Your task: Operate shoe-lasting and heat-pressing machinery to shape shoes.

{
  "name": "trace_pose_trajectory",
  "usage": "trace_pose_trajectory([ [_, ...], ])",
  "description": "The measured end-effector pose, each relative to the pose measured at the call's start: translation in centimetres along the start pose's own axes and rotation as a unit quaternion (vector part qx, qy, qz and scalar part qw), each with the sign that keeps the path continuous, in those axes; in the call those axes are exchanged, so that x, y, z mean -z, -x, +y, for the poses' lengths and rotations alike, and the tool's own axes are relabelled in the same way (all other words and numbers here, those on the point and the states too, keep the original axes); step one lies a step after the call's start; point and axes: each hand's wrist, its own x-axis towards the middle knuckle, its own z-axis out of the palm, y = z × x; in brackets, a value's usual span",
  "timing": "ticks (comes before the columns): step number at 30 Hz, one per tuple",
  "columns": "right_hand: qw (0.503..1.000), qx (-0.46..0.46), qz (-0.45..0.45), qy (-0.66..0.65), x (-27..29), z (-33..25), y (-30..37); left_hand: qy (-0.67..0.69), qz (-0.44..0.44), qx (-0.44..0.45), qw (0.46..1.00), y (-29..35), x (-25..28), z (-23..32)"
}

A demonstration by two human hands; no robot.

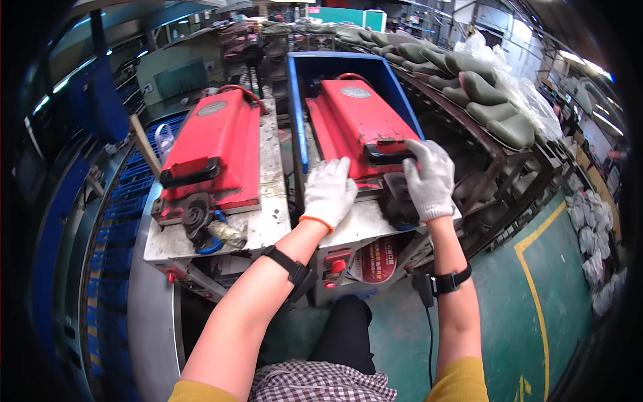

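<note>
A red metal machine lid (365,110) lies closed on a white cabinet, with a black handle (388,157) across its near end. My right hand (430,181), in a white knitted glove, has its thumb and fingers around the handle's right end. Resting at the lid's near left corner is my left hand (329,191), gloved alike with an orange cuff, its fingers laid out flat and holding nothing. Below the handle sits a dark round knob-like fitting (400,201), partly hidden by my right hand.
To the left stands a second red lid (218,144) with its own black handle (190,174). A blue tray-like guard (295,110) surrounds the right lid's far end. Several olive-green boot-shaped pieces (509,130) lie on a rack at the right. Red switches (337,266) project from the cabinet front.
</note>
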Motion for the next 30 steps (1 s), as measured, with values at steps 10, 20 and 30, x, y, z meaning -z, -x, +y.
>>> trace_pose_trajectory([
  [10,0.997,-0.032,-0.067,-0.016,-2.1,0.5,0.1,-0.016,0.064,-0.07,0.995,4.5,16.7,-6.7],
  [20,0.984,-0.069,-0.123,0.112,-4.3,-1.4,-1.2,-0.189,-0.187,0.123,0.956,3.1,22.9,-17.3],
  [30,0.985,-0.102,-0.098,0.1,-5.1,-1.1,-0.6,-0.198,-0.068,0.101,0.973,3.9,20.4,-18.1],
])
